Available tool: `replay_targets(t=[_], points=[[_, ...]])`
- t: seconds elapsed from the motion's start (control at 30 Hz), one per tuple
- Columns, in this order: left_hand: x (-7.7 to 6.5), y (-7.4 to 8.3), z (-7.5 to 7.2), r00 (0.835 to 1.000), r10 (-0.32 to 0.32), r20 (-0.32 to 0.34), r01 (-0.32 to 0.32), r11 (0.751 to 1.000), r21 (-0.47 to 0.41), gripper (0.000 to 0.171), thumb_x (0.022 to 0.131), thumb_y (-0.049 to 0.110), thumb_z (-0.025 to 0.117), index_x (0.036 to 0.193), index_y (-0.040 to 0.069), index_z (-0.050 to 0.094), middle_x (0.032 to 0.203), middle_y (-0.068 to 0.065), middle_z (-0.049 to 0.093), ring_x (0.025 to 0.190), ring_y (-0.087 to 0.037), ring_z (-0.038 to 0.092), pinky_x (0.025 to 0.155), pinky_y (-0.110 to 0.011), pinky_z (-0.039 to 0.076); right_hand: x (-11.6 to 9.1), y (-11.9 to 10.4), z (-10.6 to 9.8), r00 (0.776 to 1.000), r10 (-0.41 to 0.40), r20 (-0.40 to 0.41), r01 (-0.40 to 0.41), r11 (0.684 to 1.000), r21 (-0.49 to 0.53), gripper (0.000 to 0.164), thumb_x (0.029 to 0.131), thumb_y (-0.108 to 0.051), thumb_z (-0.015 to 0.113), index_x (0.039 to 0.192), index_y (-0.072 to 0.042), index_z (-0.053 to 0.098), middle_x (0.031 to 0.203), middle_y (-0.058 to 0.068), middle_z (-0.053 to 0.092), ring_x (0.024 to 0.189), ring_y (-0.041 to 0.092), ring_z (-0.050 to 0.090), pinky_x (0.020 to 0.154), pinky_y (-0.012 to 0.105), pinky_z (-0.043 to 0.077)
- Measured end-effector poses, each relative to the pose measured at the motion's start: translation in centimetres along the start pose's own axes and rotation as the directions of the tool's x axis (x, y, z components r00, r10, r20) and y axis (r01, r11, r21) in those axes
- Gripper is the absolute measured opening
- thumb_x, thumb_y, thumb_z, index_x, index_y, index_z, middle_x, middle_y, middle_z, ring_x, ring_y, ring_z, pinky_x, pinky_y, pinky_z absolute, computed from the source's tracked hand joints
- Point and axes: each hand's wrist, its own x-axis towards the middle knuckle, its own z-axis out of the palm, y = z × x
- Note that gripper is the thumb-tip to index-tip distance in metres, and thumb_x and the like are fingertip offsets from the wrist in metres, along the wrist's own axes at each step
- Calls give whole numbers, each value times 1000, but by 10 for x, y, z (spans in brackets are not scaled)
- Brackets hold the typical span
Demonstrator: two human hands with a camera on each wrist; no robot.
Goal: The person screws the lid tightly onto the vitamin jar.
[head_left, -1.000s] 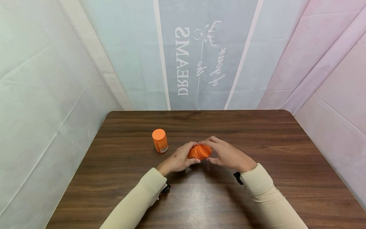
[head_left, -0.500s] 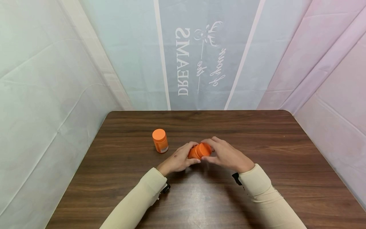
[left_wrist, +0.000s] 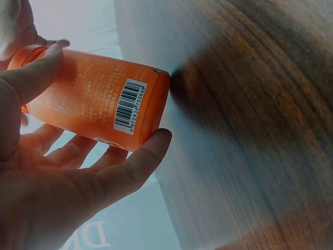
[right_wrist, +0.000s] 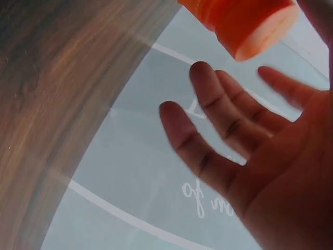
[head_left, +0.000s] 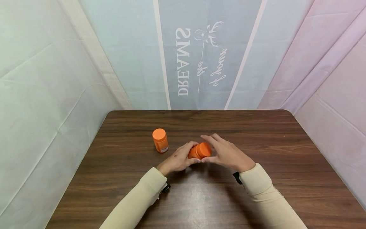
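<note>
An orange plastic bottle (head_left: 193, 153) with an orange screw cap (head_left: 204, 149) is held tilted by my left hand (head_left: 178, 158), cap end to the right. In the left wrist view, thumb and fingers wrap the bottle from both sides, and its barcode label (left_wrist: 130, 105) shows near the base. My right hand (head_left: 227, 155) is spread around the cap. Its thumb lies right at the cap's near edge, while the other fingers stand apart from it. The right wrist view shows those fingers (right_wrist: 182, 130) loosely bent, with a gap to the cap's top.
A second orange bottle (head_left: 161, 143) stands upright with its cap on, left of my hands on the dark wooden table (head_left: 257, 127). Pale cloth hangs behind the table and on both sides; the back one (head_left: 197, 95) has mirrored lettering.
The right fingers have come off the cap and spread upward and away, after closing on it half a second ago. My left hand and its bottle have stayed put.
</note>
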Motion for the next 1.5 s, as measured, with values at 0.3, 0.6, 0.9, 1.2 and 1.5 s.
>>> replay_targets(t=[0.3,0.6,0.9,1.2,1.5], points=[[0,0,0,1000,2,5,-1,1000,-12,52,94,23,72,137,13,46,121,-3,56,101,-17,56,88,-37,46,-1,1,-3,993,-113,25,114,993,-22,65,80,-9,85,138,-10,56,124,3,57,105,20,62,85,41,54],[0,1,1,1000,-5,10,5,1000,-14,53,94,23,72,138,13,46,121,-3,56,101,-17,56,88,-37,47,-2,2,1,996,-91,3,91,996,4,59,81,-13,84,134,-11,57,109,-1,57,89,15,60,77,34,54],[0,0,1,1000,-1,-1,1,1000,-4,52,94,24,73,137,13,47,120,-3,56,99,-16,55,85,-35,47,0,0,6,1000,7,6,-7,997,73,49,87,-33,79,124,-9,57,101,1,59,83,20,63,69,29,51],[-3,2,7,1000,3,-12,-3,1000,7,52,94,23,72,137,12,47,121,-4,56,99,-17,55,86,-35,47,-6,1,8,1000,20,-2,-20,999,34,66,84,-45,80,132,-9,54,108,2,60,81,14,61,69,31,51],[-7,3,15,1000,-1,-23,2,1000,13,53,94,22,73,138,13,46,121,-3,56,101,-17,56,88,-37,47,-14,6,5,986,-167,-4,167,985,-44,64,81,-15,85,137,-12,57,127,3,57,103,20,64,84,40,54]])
